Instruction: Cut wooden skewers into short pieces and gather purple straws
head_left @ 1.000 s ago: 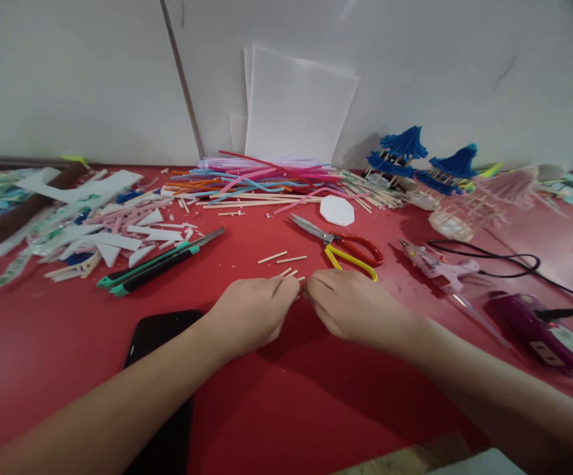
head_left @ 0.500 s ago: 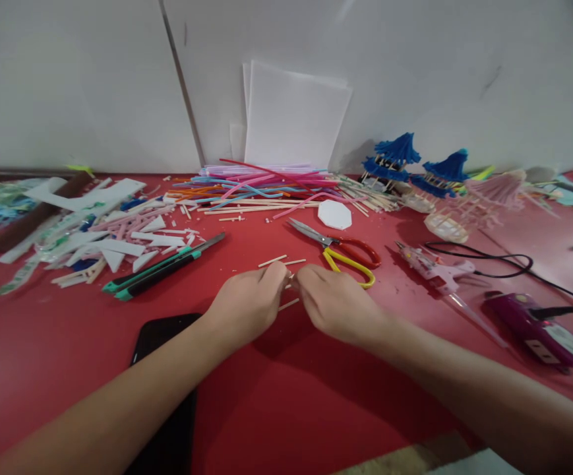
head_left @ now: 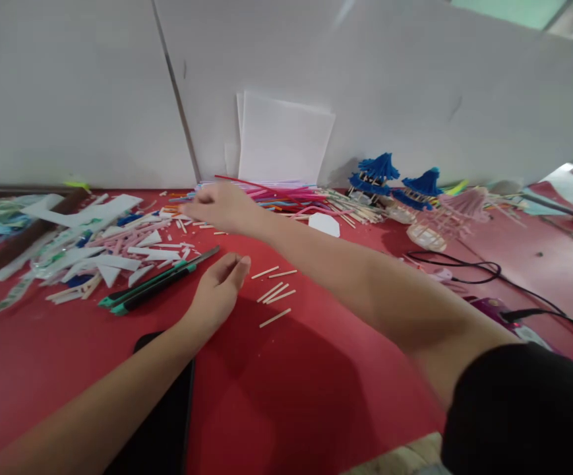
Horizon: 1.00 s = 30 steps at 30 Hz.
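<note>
Red tabletop (head_left: pixel 266 396) is stretching from the short pale sticks (head_left: pixel 275 318) to the near edge, giving the most open room. Left hand (head_left: pixel 217 284) is staying near the sticks' left side, thumb and fingertips drawn together; cannot tell if anything is being grasped. Right hand (head_left: pixel 224 206) is reaching over the left part of the coloured rods (head_left: pixel 286 196), fingers bent, grip unclear. Right forearm (head_left: pixel 340 264) is slanting across, partly hiding the glue gun (head_left: pixel 442 274). Cutter knives (head_left: pixel 152 285) and white scraps (head_left: pixel 115 262) are crowding the left; black phone (head_left: pixel 167 422) is lying beneath the left forearm.
</note>
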Available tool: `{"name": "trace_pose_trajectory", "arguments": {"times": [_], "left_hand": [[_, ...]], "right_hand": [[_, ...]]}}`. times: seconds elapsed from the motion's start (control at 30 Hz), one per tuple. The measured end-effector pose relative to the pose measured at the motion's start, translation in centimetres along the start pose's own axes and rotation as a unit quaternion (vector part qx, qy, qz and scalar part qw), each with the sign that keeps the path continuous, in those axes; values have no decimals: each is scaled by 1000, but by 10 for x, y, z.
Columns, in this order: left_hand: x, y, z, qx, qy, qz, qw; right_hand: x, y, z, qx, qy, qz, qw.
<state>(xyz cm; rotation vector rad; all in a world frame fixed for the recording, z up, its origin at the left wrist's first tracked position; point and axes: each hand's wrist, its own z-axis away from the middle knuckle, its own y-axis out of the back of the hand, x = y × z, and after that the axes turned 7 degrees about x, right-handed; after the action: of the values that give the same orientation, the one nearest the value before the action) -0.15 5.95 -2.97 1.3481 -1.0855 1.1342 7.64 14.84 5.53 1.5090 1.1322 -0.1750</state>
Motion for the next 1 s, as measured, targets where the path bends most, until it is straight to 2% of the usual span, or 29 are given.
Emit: {"name": "trace_pose_trajectory", "arguments": {"times": [0.07, 0.1, 0.2, 0.3, 0.37, 0.43, 0.5, 0.6, 0.7, 0.77, 0.83, 0.93, 1.0], "left_hand": [[1, 3, 1, -21, 6, 17, 1000], [2, 5, 2, -27, 7, 17, 999], [2, 6, 2, -17, 5, -11, 1000], [1, 5, 2, -30, 0, -37, 999], [0, 3, 1, -40, -8, -62, 997], [0, 2, 0, -46, -25, -102, 993], [0, 2, 0, -52, -58, -154, 985], [0, 0, 5, -79, -132, -199, 968], [-1, -3, 14, -136, -195, -189, 953], [-1, -4, 19, -163, -208, -192, 945], [0, -4, 21, -148, -213, -204, 944], [3, -2, 15, -56, -213, -209, 953], [4, 1, 9, -3, -191, -202, 961]], "right_hand": [[-9, -16, -30, -15, -2, -45, 999], [-10, -22, -40, 10, 11, -62, 998], [3, -28, -42, 49, 45, -48, 997], [31, -16, -12, 57, 30, -15, 998], [48, -2, 18, 78, 5, 6, 997], [57, 14, 50, 94, 10, 14, 995], [60, 27, 78, 83, 20, 16, 996], [54, 35, 110, 29, 74, 11, 997], [48, 30, 128, 0, 119, 58, 991], [49, 25, 134, -5, 139, 87, 986], [53, 21, 138, 15, 138, 98, 985], [65, 21, 142, 73, 93, 111, 987], [73, 24, 145, 90, 64, 118, 987]]}}
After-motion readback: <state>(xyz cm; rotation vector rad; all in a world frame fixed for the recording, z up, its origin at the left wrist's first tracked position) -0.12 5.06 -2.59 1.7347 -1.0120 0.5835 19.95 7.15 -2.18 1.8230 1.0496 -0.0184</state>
